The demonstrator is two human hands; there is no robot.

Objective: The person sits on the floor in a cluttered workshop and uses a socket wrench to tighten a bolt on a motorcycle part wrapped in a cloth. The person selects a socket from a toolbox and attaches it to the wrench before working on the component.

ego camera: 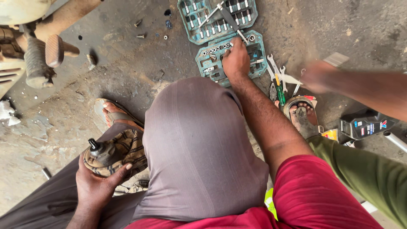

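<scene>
Left hand point(95, 180) gripped a dark part point(101, 152) wrapped in checked cloth point(127, 148), steadied on our thigh. Right hand point(236, 59) reached into the open socket case point(212, 63); grasp unclear.

Teal moulded-plastic socket case point(231, 53), matt, holding shiny metal sockets point(216, 48); bright steel open-ended spanners point(273, 68); checked woven cloth point(127, 148) around dull black part point(99, 149); rough, stained concrete floor point(118, 63).

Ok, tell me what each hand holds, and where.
Left hand grips a dark metal part wrapped in patterned cloth, from underneath. Right hand reaches into the socket case; hold unclear.
</scene>
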